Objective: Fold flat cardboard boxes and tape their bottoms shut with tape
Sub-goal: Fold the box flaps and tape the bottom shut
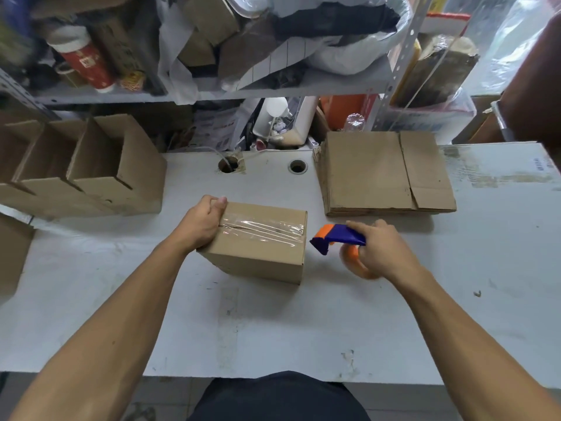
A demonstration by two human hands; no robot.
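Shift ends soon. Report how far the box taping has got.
Done: three open boxes stand at the table's left. In hand: the left hand grips a box with tape across its seam; the right hand holds the dispenser. Left: the flat stack.

- Both bare forearms reached forward from the lower corners, well apart.
- The left hand (202, 221) gripped a box's left end, thumb on top, fingers curled over the far edge.
- The right hand (381, 249) curled round a tool's handle, knuckles up.
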